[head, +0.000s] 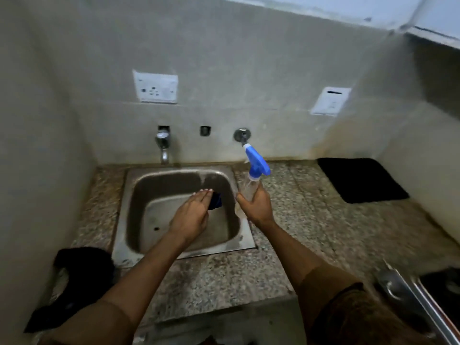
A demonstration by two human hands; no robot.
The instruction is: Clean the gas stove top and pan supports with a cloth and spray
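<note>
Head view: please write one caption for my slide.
Over the steel sink, the right hand grips a spray bottle; the left hand holds a blue cloth.

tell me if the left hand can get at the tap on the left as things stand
Probably yes. The left hand is over the sink with a dark blue cloth under its fingers; nothing lies between it and the left tap, though the cloth occupies it.

sink (245, 235) in counter (298, 220), mat (361, 179) right
</note>
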